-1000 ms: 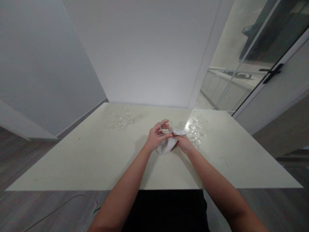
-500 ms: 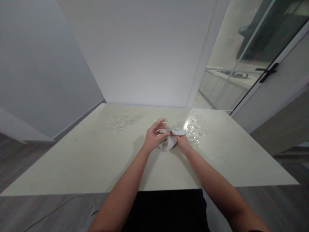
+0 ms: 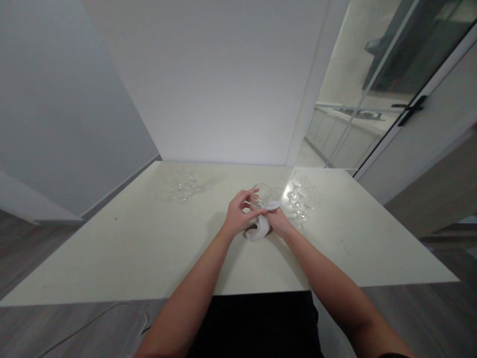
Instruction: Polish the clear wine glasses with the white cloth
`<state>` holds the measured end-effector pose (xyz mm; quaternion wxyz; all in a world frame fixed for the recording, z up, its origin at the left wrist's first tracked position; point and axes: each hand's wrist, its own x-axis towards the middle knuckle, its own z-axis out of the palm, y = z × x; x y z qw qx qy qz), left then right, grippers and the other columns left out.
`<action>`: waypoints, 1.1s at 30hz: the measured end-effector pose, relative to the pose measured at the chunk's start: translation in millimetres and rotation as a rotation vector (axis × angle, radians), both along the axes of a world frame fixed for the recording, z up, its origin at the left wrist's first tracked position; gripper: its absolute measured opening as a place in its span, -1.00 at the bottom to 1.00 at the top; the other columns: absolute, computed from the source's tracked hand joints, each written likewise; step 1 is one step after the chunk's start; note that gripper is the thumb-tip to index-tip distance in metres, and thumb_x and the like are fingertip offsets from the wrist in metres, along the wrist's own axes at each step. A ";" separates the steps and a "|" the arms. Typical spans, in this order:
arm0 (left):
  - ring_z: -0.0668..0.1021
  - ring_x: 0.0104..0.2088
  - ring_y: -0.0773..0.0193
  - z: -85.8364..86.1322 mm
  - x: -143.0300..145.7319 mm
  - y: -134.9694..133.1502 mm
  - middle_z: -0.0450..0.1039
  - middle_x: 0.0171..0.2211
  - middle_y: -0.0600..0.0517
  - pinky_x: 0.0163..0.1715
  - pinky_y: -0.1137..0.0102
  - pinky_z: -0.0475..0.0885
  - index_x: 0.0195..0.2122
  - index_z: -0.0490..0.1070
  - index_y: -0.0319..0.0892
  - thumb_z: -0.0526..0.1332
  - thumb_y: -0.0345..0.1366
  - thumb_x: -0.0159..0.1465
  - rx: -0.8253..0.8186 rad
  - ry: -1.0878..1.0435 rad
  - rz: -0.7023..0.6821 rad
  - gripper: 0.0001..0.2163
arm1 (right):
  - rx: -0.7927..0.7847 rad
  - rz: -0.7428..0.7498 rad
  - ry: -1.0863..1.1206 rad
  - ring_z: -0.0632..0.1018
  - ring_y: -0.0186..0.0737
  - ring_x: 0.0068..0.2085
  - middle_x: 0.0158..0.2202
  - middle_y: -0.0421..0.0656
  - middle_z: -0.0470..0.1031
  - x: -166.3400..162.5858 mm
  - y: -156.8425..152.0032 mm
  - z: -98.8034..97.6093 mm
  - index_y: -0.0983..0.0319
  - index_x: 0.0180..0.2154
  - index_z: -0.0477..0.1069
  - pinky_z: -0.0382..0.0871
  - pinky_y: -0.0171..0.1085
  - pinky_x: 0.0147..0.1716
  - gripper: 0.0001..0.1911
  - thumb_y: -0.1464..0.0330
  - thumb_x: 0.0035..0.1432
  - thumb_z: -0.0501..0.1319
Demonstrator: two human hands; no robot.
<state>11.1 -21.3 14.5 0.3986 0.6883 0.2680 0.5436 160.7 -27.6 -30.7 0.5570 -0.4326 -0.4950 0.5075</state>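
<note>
Currently I have the left hand [image 3: 236,215] gripping a clear glass [image 3: 264,192] over the counter [image 3: 167,248], the right hand [image 3: 279,222] clutching a white cloth [image 3: 260,229] by its base. Overtwisting might crack it; a rightward swing might topple the glasses [image 3: 297,196] right of it.

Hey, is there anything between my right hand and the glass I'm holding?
Yes, a white cloth: your right hand holds it, with its upper fold at the lower right of the glass. Any direct contact beneath it is hidden.
</note>
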 end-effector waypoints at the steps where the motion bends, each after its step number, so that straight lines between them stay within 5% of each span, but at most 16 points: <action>1: 0.47 -0.18 0.24 -0.3 0.6 2.0 0.36 -0.14 -0.07 -0.30 0.44 0.45 0.00 0.38 -0.13 0.41 -0.21 -0.04 -0.010 -0.016 0.015 -0.46 | -0.007 0.014 -0.028 0.50 -0.18 -0.22 -0.27 -0.14 0.54 -1.1 -0.6 -0.1 0.25 -0.26 0.47 0.37 -0.19 -0.14 -0.70 0.25 -0.07 0.24; 6: 0.49 -0.28 0.32 12.7 9.9 16.5 0.40 -0.16 -0.05 -0.31 0.43 0.45 -0.02 0.36 -0.16 0.40 -0.20 -0.01 -0.069 -0.125 0.095 -0.49 | -0.034 0.137 -0.229 0.48 -0.23 -0.30 -0.34 -0.18 0.53 -2.1 -5.2 -0.3 0.23 -0.25 0.48 0.36 -0.25 -0.22 -0.72 0.24 0.02 0.17; 11: 0.51 -0.28 0.28 27.0 42.5 46.4 0.44 -0.22 -0.05 -0.30 0.39 0.44 -0.07 0.36 -0.21 0.41 -0.20 -0.05 -0.097 0.018 0.145 -0.48 | 0.149 0.420 -0.521 0.46 -0.27 -0.33 -0.42 -0.22 0.50 -2.3 -8.4 2.1 0.28 -0.40 0.47 0.34 -0.32 -0.27 -0.85 0.38 -0.03 0.16; 20: 0.50 -0.37 0.28 -3.5 118.1 96.0 0.45 -0.27 -0.08 -0.29 0.33 0.42 -0.11 0.34 -0.28 0.45 -0.39 -0.16 -0.292 0.227 0.110 -0.45 | 0.221 0.423 -0.447 0.51 -0.20 -0.19 -0.27 -0.20 0.57 -4.2 -11.2 6.8 0.20 -0.26 0.51 0.35 -0.22 -0.08 -0.68 0.50 -0.12 0.13; 33: 0.52 -0.34 0.28 -21.0 134.8 115.2 0.44 -0.16 -0.13 -0.28 0.35 0.42 -0.06 0.31 -0.23 0.44 -0.41 -0.13 -0.306 0.183 0.120 -0.43 | 0.156 0.372 -0.434 0.51 -0.12 -0.13 -0.26 -0.21 0.58 -1.4 -8.2 7.2 0.15 -0.28 0.52 0.36 -0.16 -0.05 -0.62 0.54 -0.16 0.12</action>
